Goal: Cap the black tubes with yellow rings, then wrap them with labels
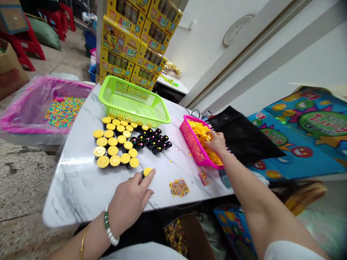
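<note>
My left hand (132,198) rests on the marble-patterned table, its fingers closed around a small dark cup with a yellow lid (147,171). Over the pink basket (193,144), my right hand (217,141) pinches at the yellow lids (199,130) heaped inside; its fingertips are partly hidden. Several cups with yellow lids (112,151) stand in rows on the left of the table. Beside them is a cluster of lidless black cups (157,141) with coloured candies in them. Small printed cards (179,187) lie in front of me.
A green basket (105,101) sits at the table's far edge, before stacked yellow boxes (119,41). Left of the table is a pink, plastic-lined crate (27,126) of coloured candies. A black bag (238,133) and blue cartons (306,141) lie right. An open carton (196,234) is below.
</note>
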`<state>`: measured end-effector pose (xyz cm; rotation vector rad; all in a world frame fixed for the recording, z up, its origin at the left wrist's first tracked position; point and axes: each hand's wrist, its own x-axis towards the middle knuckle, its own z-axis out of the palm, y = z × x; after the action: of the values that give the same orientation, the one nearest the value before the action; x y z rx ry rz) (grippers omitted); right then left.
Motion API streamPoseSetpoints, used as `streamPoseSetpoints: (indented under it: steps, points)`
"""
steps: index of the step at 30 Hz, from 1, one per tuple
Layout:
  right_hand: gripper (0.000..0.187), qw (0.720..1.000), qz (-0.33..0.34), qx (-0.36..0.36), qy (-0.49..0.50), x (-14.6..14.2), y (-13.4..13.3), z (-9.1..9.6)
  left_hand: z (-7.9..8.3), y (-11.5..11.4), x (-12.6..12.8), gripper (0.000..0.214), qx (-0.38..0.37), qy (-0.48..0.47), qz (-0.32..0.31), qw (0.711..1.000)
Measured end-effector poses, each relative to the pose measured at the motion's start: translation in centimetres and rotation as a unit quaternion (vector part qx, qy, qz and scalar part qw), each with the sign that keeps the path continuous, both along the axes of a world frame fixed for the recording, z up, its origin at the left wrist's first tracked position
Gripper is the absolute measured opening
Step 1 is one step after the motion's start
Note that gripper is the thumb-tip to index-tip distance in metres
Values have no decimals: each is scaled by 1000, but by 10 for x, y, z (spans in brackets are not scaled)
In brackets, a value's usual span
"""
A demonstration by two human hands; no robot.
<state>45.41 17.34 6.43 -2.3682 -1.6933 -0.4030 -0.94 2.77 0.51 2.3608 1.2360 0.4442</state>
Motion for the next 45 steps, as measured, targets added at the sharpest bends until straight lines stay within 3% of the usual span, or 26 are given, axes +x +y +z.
streamPoseSetpoints:
  steps: [5,8,11,14,17,19,26,32,35,38,41,45]
  points:
    - [44,998,-7,53,22,-25,-5,42,-3,0,5,52,40,20,49,998]
    - [43,996,27,79,30,-56,-23,52,-1,2,12,46,65,62,95,991]
    - [41,991,91,92,30,-95,-47,34,2,4,20,40,86,118,95,985]
    - [39,985,147,82,45,-129,-64,-5,5,5,25,41,98,158,80,979]
    - [37,982,162,69,64,-149,-68,-41,5,7,24,43,103,187,89,973]
    - [42,983,160,47,73,-154,-67,-54,5,10,20,44,106,200,105,968]
    - [72,981,180,-20,68,-150,-64,-55,5,21,5,39,137,203,150,958]
    - [59,987,157,-6,44,-144,-77,-48,7,26,-4,37,150,208,207,944]
    - [44,973,223,53,41,-150,-92,-47,7,23,-4,40,141,192,172,956]
    - [30,952,301,47,35,-161,-106,-54,7,17,-1,41,138,197,126,962]
    - [34,937,347,2,34,-166,-111,-64,8,15,-1,41,132,223,158,953]
    - [37,941,330,43,67,-157,-112,-69,11,13,-1,39,119,243,182,945]
